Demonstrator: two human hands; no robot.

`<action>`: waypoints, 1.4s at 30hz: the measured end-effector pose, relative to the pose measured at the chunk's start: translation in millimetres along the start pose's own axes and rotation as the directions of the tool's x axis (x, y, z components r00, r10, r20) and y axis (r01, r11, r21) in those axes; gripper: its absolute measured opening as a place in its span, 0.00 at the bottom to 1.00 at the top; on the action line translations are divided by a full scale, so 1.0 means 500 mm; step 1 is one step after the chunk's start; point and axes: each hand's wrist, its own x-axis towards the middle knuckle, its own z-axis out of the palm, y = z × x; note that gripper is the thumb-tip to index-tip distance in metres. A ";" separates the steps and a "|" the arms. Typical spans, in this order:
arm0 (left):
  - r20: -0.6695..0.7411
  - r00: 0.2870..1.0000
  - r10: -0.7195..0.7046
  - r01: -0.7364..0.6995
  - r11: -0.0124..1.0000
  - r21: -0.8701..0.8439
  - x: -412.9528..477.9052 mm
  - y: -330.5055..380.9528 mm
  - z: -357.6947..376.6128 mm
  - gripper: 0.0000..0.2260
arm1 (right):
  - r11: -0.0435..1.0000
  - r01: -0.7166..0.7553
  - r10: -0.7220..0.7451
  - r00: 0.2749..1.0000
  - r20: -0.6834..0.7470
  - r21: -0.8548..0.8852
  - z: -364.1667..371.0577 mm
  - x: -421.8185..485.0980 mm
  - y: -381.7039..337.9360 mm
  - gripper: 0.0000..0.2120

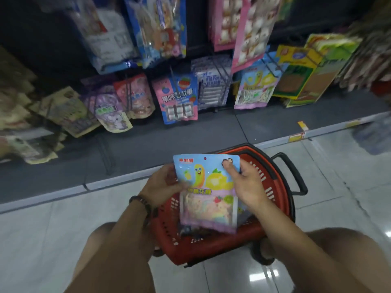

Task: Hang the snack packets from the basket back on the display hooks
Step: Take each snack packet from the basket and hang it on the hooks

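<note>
The person holds one snack packet (208, 178) with both hands, above the red basket (277, 187), which stands on the tiled floor (42, 229). The left grip (163, 185) grasps the packet at its left edge. The right grip (245, 182) pinches the upper right corner, with the thumb lying on the front near the top and the other fingers behind the edge. The packet is upright and its front faces the camera. It is light blue on top, with a yellow cartoon banana, and pale purple below. Its lower part hides much of the inside of the basket, where some darker things lie, too blurred to name. A dark beaded bracelet (141, 203) is on the left wrist. Beyond the basket, many packets hang on the display hooks (273, 65). One hanging packet (255, 89), at the right, shows the same banana design.
</note>
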 end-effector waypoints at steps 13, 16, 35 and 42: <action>-0.217 0.953 0.210 -0.284 0.866 -0.411 -0.249 0.202 0.052 0.09 | 0.947 -0.010 -0.022 0.995 0.098 0.321 -0.079 -0.213 -0.223 0.20; -0.286 0.918 0.273 -0.372 0.844 -0.387 -0.274 0.265 0.036 0.10 | 0.955 0.010 -0.074 0.976 0.206 0.298 -0.094 -0.254 -0.228 0.13; -0.181 0.908 0.377 -0.418 0.843 -0.340 -0.338 0.385 0.020 0.20 | 0.963 0.165 -0.185 0.980 0.079 0.215 -0.133 -0.283 -0.435 0.05; -0.236 0.890 0.390 -0.450 0.833 -0.322 -0.347 0.487 -0.029 0.13 | 0.959 0.167 -0.194 0.975 0.105 0.229 -0.109 -0.248 -0.564 0.07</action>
